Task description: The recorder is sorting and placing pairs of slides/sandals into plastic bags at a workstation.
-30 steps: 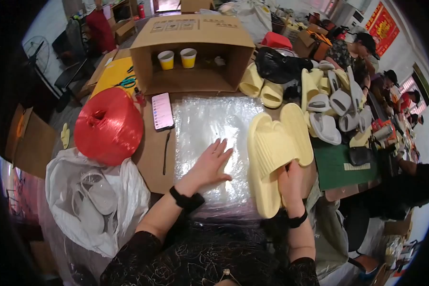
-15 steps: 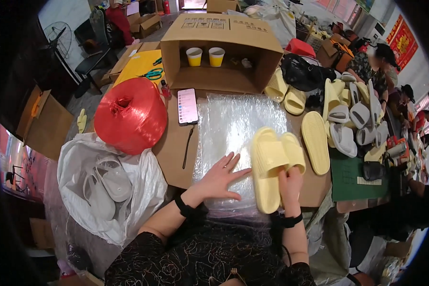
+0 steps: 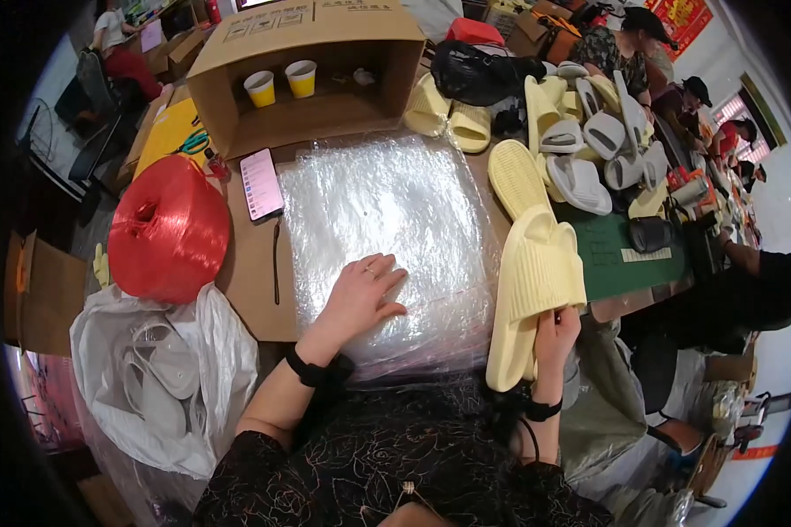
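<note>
Large red spool of plastic twine (image 3: 169, 230): left of the work surface, above a white plastic bag of grey slippers (image 3: 154, 386). Smartphone with lit screen (image 3: 261, 184): on brown cardboard, beside the stack of clear plastic bags (image 3: 387, 228). Left hand (image 3: 360, 294): palm down, flat on the stack's near edge, fingers slightly spread, wrist banded black. Right hand (image 3: 555, 338): raised at the stack's right edge, fingers closed round the heel end of a pair of pale yellow foam slippers (image 3: 534, 285), held soles together, toes pointing away.
</note>
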A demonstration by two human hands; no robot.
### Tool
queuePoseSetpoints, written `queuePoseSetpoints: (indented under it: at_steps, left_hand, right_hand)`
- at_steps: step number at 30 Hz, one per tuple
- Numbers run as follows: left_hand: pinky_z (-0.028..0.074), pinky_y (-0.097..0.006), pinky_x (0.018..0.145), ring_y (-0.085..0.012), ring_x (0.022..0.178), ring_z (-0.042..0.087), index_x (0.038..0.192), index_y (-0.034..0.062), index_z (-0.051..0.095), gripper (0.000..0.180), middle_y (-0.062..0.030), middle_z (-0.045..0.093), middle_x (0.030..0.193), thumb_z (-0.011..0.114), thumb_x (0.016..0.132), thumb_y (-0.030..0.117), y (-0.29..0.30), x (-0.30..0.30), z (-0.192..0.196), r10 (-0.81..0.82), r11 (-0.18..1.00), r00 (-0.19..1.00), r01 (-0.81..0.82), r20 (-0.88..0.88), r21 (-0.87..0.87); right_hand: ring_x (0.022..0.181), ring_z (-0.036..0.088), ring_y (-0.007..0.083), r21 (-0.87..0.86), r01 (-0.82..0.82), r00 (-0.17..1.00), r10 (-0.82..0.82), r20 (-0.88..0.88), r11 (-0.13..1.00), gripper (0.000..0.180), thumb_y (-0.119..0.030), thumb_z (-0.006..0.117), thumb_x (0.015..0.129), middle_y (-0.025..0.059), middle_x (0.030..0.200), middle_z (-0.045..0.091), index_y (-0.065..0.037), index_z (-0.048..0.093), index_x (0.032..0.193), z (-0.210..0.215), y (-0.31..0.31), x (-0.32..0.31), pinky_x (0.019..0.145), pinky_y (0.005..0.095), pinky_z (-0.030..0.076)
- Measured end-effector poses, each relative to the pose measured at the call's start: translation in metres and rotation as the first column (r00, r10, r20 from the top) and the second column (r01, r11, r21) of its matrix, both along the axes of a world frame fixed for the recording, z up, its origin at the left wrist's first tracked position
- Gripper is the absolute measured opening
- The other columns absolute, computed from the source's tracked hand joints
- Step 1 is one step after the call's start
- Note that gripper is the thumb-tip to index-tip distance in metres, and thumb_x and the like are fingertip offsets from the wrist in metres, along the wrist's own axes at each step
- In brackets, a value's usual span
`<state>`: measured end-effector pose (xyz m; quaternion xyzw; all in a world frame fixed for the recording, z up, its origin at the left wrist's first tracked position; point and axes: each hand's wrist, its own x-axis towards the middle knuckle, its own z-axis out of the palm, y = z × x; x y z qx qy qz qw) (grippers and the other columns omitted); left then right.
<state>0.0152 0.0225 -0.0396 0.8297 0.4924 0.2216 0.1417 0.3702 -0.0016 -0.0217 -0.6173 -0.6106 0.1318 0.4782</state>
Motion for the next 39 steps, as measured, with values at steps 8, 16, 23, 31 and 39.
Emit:
queuePoseSetpoints:
  at_steps: [8,16,23,31,39]
  left_hand:
    - [0.047,-0.044,0.097,-0.0325,0.117,0.057,0.115,0.0122,0.071,0.044,-0.0117,0.063,0.126,0.078,0.08,0.037,0.006,0.004,0.002,0.022,0.998,0.997,-0.026,0.078,0.056]
    - [0.05,-0.042,0.093,-0.033,0.112,0.059,0.107,0.0097,0.074,0.029,-0.0118,0.066,0.119,0.073,0.087,0.03,0.013,0.004,-0.002,0.058,0.998,0.99,-0.062,0.127,0.029]
    - [0.053,-0.04,0.089,-0.032,0.102,0.066,0.108,0.0068,0.075,0.024,-0.0115,0.071,0.115,0.063,0.096,0.023,0.024,0.006,0.003,0.218,0.976,0.919,-0.199,0.329,-0.092]
    - [0.052,-0.039,0.091,-0.0322,0.109,0.064,0.114,0.0077,0.072,0.024,-0.0116,0.068,0.124,0.062,0.095,0.017,0.014,0.018,0.029,0.08,0.994,0.947,-0.1,0.311,0.047]
    - [0.042,-0.049,0.109,-0.029,0.134,0.05,0.116,0.0107,0.073,0.026,-0.0012,0.065,0.134,0.068,0.091,0.016,-0.002,0.032,0.039,-0.179,0.948,0.967,0.119,0.184,0.296]
  right_hand:
    - [0.083,0.064,0.0331,0.04,-0.142,0.987,0.138,0.087,0.989,0.021,-0.008,0.066,0.089,0.0187,0.095,0.066,0.004,0.067,0.106,0.02,-0.017,-0.011,0.071,0.0382,0.048]
    - [0.081,0.066,0.0267,-0.078,-0.142,0.98,0.152,0.13,0.987,0.023,-0.005,0.065,0.088,0.0181,0.1,0.067,0.003,0.067,0.11,0.029,-0.021,-0.022,0.069,0.0311,0.049]
    - [0.085,0.067,0.0365,-0.193,-0.469,0.845,0.501,0.186,0.862,0.034,-0.008,0.071,0.077,0.0196,0.098,0.067,-0.001,0.069,0.111,0.03,-0.029,-0.047,0.072,0.0395,0.054]
    - [0.072,0.061,0.0396,-0.388,-0.417,0.768,0.547,0.332,0.822,0.025,-0.02,0.07,0.089,0.021,0.081,0.061,0.003,0.062,0.085,0.025,-0.028,-0.062,0.064,0.0481,0.05]
    - [0.071,0.06,0.0402,-0.225,-0.366,0.814,0.428,0.394,0.903,0.026,-0.019,0.069,0.09,0.0217,0.079,0.058,0.002,0.058,0.08,0.01,-0.003,-0.095,0.062,0.0484,0.049]
